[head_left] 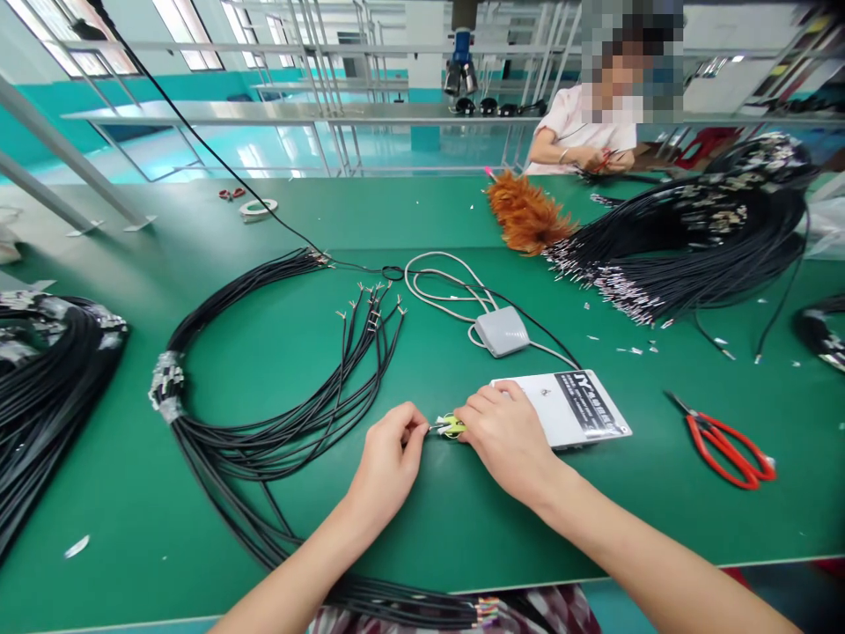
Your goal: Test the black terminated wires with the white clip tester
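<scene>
Near the middle of the green table, my left hand pinches the end of a thin dark wire. My right hand is wrapped round a small yellow-green tool, whose tip meets the wire between the two hands. The right hand lies at the left edge of a flat white box with a black label. A bundle of black cables curves to the left of my left hand, its stripped ends fanned out above. More cable ends lie at the table's front edge, near my lap.
Red-handled scissors lie at the right. A grey pedal with looped cord sits behind the box. Large black cable coils lie back right beside orange feathers; another coil is at far left. A person works across the table.
</scene>
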`<state>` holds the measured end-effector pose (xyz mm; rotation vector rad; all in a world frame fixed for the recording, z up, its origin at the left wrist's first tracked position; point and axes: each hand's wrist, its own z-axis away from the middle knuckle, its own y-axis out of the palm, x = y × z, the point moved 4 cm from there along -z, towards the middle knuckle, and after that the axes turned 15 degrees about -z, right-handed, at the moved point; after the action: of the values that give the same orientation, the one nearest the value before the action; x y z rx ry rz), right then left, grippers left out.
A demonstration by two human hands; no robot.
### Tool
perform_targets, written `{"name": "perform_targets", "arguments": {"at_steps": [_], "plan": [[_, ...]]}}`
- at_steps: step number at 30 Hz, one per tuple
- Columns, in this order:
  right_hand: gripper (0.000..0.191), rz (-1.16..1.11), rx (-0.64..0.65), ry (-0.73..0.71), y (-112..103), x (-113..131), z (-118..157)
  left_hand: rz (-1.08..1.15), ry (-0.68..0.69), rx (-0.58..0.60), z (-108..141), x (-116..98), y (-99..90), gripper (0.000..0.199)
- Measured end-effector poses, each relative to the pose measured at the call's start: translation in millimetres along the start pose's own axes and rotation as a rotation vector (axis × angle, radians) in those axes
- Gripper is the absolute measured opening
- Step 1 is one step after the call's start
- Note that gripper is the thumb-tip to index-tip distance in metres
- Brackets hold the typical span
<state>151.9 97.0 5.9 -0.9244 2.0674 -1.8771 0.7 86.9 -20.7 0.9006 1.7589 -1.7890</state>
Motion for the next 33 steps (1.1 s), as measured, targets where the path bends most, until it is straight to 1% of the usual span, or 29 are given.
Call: {"name": "perform_targets", "arguments": {"at_steps": [6,19,23,25,27,29,30,31,33], "plan": [[0.013,-0.007,0.004,0.011,0.8,-0.6,-0.3,-0.024,0.024,0.022,-5.2,-1.0,7.2,0.019],[0.009,-0.028,-0.003,0.022,0.9,0.1,-1.2,0.003,0.022,0.011,-7.5,2.1,11.4,0.017],[0.011,-0.05,-0.02,0.008,-6.3,3.4,1.7,-0.004,0.02,0.015,-8.2,3.3,11.9,0.017],[0.017,-0.117,-0.116,-0.018,-17.1,0.7,13.6,-0.006,0.018,0.017,-8.0,3.5,11.4,0.017],[0.017,-0.199,-0.307,-0.023,-30.3,-7.9,36.5,-0.002,0.015,0.015,-7.5,3.3,10.5,0.017],[0.015,-0.234,-0.52,0.023,-39.3,-20.5,67.4,0.006,0.012,0.013,-7.2,3.1,9.4,0.017],[0.015,-0.236,-0.601,0.053,-40.4,-26.1,83.0,0.01,0.012,0.013,-7.2,2.9,8.9,0.017],[0.015,-0.241,-0.637,0.073,-38.8,-29.9,96.4,0.013,0.011,0.013,-7.2,2.8,8.5,0.017],[0.019,-0.253,-0.625,0.076,-30.3,-30.8,114.2,0.015,0.012,0.016,-7.4,2.5,8.3,0.017]]}}
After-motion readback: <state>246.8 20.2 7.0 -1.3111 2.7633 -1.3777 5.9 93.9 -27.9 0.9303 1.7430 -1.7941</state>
